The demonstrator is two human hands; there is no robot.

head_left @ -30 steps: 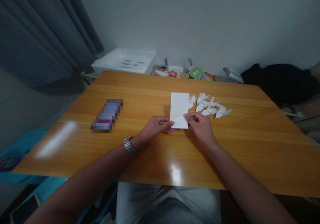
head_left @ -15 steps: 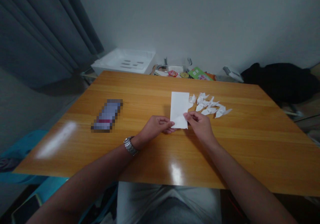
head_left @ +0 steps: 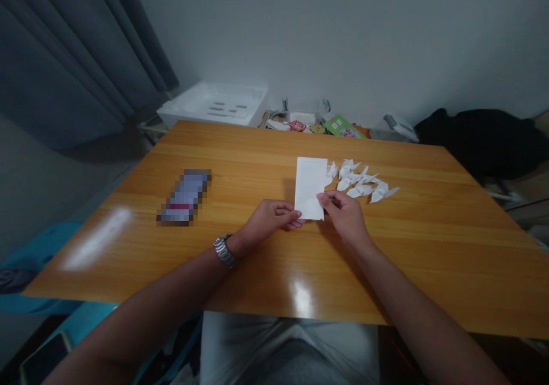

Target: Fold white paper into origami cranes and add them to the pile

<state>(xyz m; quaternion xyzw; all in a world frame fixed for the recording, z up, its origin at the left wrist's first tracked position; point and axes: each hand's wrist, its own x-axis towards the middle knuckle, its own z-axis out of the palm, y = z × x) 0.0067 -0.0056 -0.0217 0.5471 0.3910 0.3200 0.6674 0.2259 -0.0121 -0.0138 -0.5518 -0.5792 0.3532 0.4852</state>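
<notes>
A white folded sheet of paper [head_left: 311, 186] lies on the wooden table [head_left: 266, 162], long side pointing away from me. My left hand [head_left: 270, 219], with a metal watch on the wrist, pinches the paper's near left corner. My right hand [head_left: 345, 216] pinches its near right corner with fingers curled. Just right of the paper sit several small white folded paper cranes [head_left: 362, 183].
A blurred purple-grey object [head_left: 185, 197] lies on the table's left part. Behind the table are a white plastic bin [head_left: 214, 104], colourful small items [head_left: 319, 126] and a black bag [head_left: 484, 139]. A dark curtain [head_left: 64, 53] hangs at left.
The paper and both hands have shifted slightly away from me and to the right; the grip is unchanged.
</notes>
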